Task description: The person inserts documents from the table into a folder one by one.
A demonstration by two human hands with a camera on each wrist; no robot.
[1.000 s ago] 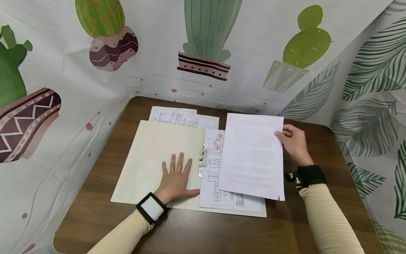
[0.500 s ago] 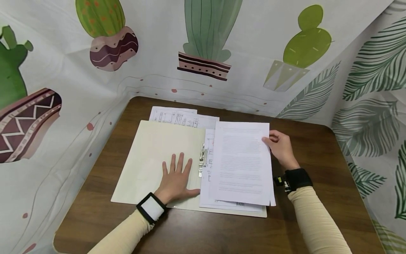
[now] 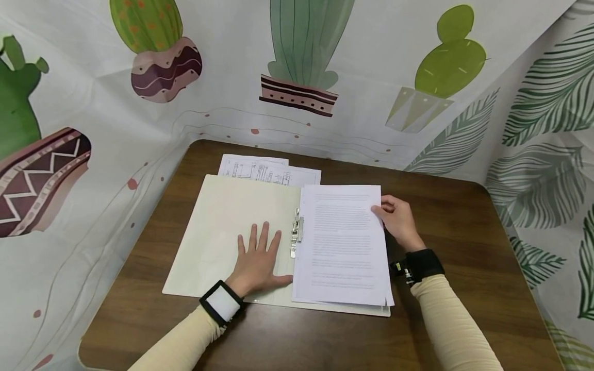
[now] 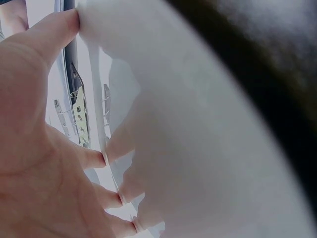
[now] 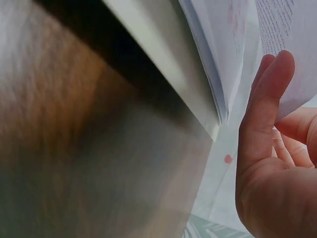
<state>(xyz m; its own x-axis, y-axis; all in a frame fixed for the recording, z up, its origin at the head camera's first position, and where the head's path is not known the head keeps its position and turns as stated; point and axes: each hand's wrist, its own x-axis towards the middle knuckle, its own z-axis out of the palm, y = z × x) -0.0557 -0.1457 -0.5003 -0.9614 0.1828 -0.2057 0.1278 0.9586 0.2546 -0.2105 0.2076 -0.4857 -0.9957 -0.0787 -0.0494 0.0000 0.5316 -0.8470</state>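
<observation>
A pale cream folder (image 3: 209, 216) lies spread flat on the table, a metal clip (image 3: 296, 237) along its spine. My left hand (image 3: 255, 265) rests palm down on the left cover, fingers spread, thumb near the spine. Over the right cover lie printed sheets (image 3: 343, 242), their left edge beside the clip. At their upper right edge, my right hand (image 3: 398, 219) pinches the paper between thumb and fingers. The right wrist view shows the pinched page (image 5: 297, 89) lifted above a stack of paper (image 5: 205, 54) on the folder. The drawings beneath are now covered.
Two sheets with line drawings (image 3: 303, 176) stick out behind the folder's top edge. The brown wooden table (image 3: 464, 232) extends right of the folder and in front of it. A white cloth printed with cacti (image 3: 223, 62) hangs behind.
My right hand has carried the printed sheets left and toward me, from the folder's right side to lie over the drawings beside the clip. My left hand has stayed in place.
</observation>
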